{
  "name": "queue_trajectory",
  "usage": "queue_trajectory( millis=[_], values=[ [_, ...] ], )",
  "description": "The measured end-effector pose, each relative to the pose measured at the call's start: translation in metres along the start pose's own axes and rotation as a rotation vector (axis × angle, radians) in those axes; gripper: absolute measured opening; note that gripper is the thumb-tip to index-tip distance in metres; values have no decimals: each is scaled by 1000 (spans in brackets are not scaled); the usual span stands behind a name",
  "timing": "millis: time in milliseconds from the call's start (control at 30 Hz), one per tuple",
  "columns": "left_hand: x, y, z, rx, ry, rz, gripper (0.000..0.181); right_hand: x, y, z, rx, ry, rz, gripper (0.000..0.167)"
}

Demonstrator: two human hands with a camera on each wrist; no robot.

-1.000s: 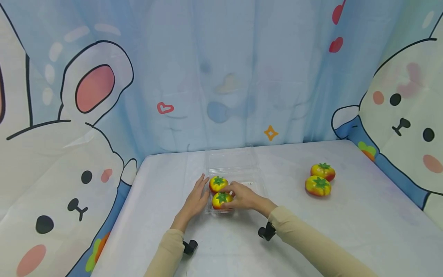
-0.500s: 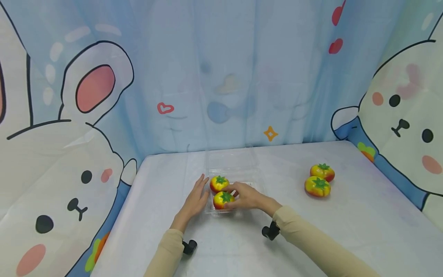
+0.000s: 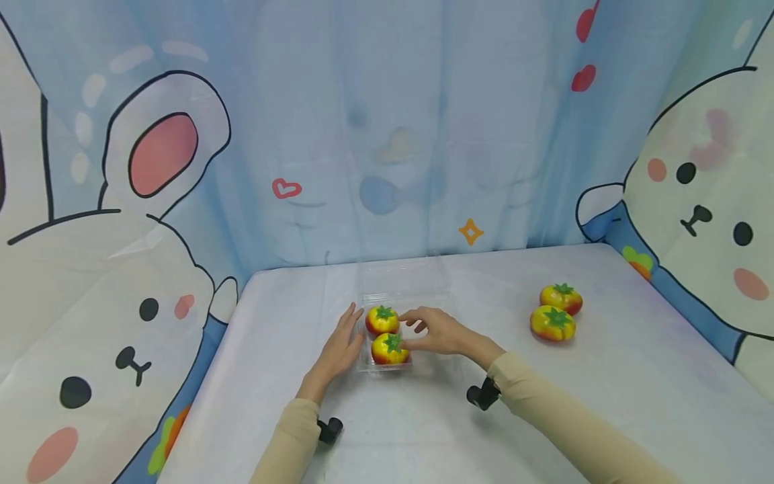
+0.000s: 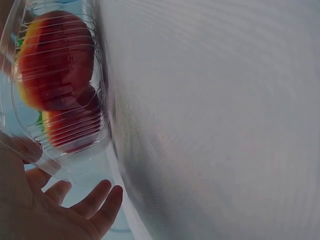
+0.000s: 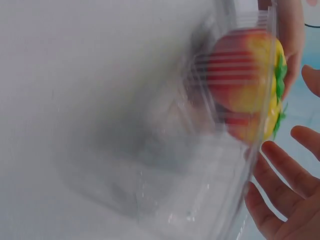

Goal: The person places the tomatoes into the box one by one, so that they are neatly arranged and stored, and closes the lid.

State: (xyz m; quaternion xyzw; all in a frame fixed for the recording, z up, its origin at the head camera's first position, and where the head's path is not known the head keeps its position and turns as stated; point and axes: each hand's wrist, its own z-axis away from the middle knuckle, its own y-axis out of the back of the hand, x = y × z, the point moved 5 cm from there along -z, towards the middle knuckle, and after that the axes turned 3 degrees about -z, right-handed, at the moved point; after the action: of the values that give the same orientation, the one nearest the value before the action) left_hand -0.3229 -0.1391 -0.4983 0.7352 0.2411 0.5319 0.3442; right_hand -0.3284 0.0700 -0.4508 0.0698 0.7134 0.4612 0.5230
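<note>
White cloth (image 3: 387,430) ahead: two green-topped fruits (image 3: 387,352) already in the clear clamshell (image 3: 383,368) beside the straight-fingered left hand (image 3: 340,349); right hand (image 3: 440,332), loosely parted, grips nothing; two loose fruits (image 3: 553,325) remain off its right.

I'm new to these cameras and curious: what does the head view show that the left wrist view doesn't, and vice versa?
Only the head view: two loose fruits, off to the right.
Only the left wrist view: ribs on the clear box, close up across the two boxed fruits.
Both: the left hand, the box and the two boxed fruits.
</note>
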Motion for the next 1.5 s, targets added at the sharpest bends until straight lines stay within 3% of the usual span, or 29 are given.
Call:
queue_trajectory(
  millis=[300,600,933,1200,1500],
  values=[
    [0,2,0,-11,27,5,54,12,45,14,136,45,74,54],
    [-2,3,-2,-5,18,4,53,50,94,38,347,7,191,46],
    [-1,3,-3,-1,11,6,53,122,133,90,391,-316,220,59],
    [-3,1,-2,3,11,13,53,169,157,123,535,-460,210,61],
    [-1,0,-1,0,4,18,52,196,156,142,522,-553,110,71]
  ],
)
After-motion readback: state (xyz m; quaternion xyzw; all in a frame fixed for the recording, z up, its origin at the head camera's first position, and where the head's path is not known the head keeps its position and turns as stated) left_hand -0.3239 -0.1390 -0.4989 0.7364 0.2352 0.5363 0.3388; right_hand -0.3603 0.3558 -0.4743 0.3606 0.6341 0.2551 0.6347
